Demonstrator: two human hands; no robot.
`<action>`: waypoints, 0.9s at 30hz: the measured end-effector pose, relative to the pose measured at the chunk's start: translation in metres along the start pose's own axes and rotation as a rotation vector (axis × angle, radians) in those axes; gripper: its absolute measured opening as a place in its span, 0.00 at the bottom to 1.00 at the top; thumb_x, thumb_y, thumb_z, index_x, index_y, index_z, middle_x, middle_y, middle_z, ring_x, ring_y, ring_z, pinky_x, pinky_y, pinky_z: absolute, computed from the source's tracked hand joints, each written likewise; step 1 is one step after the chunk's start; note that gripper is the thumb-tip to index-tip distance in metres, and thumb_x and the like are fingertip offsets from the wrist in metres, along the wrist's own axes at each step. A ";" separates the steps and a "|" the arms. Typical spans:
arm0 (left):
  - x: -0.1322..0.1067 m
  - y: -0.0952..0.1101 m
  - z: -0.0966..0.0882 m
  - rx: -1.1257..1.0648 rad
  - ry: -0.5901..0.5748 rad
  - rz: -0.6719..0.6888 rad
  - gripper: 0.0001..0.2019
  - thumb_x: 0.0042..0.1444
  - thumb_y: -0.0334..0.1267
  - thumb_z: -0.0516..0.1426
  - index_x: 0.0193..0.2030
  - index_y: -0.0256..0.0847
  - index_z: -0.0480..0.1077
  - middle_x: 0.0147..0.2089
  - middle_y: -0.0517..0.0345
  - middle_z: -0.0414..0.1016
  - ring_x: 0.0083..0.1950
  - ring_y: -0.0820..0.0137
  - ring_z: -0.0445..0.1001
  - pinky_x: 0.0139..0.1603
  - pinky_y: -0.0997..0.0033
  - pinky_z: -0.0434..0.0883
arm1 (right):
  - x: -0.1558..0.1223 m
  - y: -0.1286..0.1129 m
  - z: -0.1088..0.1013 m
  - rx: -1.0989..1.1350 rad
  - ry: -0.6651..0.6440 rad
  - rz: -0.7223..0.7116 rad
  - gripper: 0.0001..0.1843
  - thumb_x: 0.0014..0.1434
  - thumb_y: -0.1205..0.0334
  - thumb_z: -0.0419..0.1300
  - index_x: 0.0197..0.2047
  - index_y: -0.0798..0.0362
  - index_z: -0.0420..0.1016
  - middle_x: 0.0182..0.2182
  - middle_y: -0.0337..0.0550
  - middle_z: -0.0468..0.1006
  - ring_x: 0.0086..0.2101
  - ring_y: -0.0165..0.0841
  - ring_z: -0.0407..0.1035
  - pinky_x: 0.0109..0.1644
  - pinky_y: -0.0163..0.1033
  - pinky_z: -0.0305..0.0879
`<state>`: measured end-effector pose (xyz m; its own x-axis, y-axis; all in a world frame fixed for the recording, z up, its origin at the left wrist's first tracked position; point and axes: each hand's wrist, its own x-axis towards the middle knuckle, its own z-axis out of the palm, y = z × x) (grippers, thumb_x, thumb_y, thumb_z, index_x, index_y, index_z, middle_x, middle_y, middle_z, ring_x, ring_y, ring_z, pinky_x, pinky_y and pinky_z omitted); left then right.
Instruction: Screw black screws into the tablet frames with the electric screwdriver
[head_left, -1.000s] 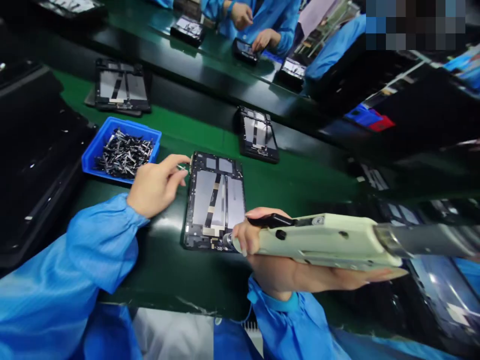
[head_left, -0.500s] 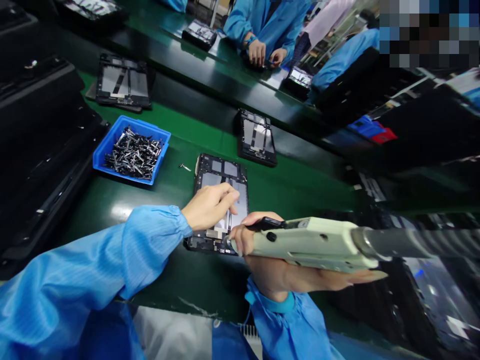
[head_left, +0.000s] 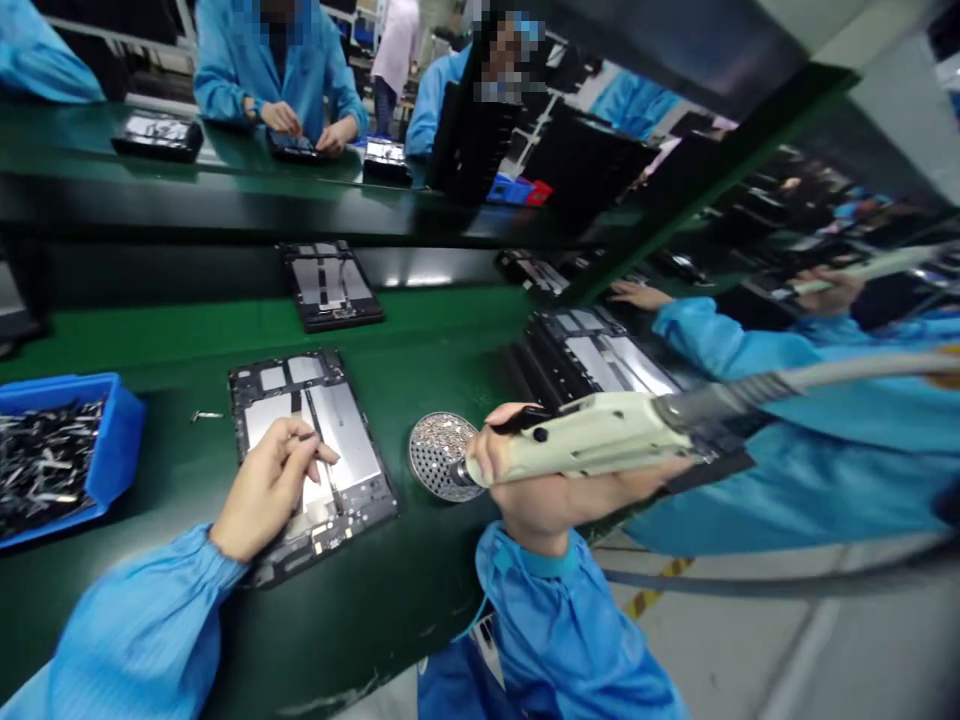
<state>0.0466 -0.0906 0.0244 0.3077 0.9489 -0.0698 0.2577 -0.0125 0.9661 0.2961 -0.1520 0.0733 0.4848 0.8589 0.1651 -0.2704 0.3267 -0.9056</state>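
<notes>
My right hand is wrapped round a pale green electric screwdriver. Its tip is at the left end, over a round metal screw tray with small holes and many tiny screws; whether it touches a screw I cannot tell. My left hand is closed over an opened tablet lying flat on the green bench. Its fingertips are pinched together above the battery area, and what they hold, if anything, is too small to make out. A small flex cable lies left of the tablet.
Left stands a blue bin full of small flex cables. Another opened tablet lies behind, and a stack of tablets stands right. A co-worker's sleeve reaches in beside it. The screwdriver's cable runs off right.
The view has swung right. My right hand has carried the screwdriver from the tablet's lower edge to the screw tray, now in sight. My left hand stays over the tablet.
</notes>
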 end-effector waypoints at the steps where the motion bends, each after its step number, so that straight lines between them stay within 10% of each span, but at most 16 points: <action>1: 0.000 0.001 -0.002 0.004 0.021 0.003 0.14 0.63 0.53 0.56 0.41 0.43 0.67 0.36 0.51 0.84 0.30 0.66 0.77 0.28 0.69 0.72 | 0.004 0.002 -0.006 0.004 0.010 -0.023 0.53 0.47 0.08 0.40 0.33 0.49 0.79 0.12 0.37 0.67 0.13 0.37 0.63 0.17 0.44 0.64; 15: 0.017 0.026 -0.046 0.193 0.413 -0.057 0.11 0.46 0.52 0.70 0.34 0.53 0.81 0.24 0.64 0.78 0.24 0.68 0.71 0.25 0.67 0.73 | -0.002 0.019 -0.005 0.061 0.061 0.032 0.49 0.49 0.10 0.47 0.32 0.52 0.76 0.22 0.45 0.79 0.11 0.31 0.62 0.16 0.42 0.65; 27: 0.023 0.012 -0.071 0.226 0.509 -0.070 0.12 0.58 0.56 0.66 0.41 0.53 0.83 0.22 0.66 0.70 0.23 0.72 0.64 0.20 0.71 0.62 | -0.003 0.013 0.003 0.037 0.134 -0.058 0.38 0.53 0.17 0.55 0.37 0.46 0.69 0.23 0.38 0.81 0.10 0.33 0.64 0.12 0.39 0.62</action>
<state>-0.0078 -0.0466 0.0519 -0.1840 0.9816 0.0514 0.4684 0.0415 0.8825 0.2888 -0.1490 0.0623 0.6065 0.7786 0.1609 -0.2678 0.3906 -0.8807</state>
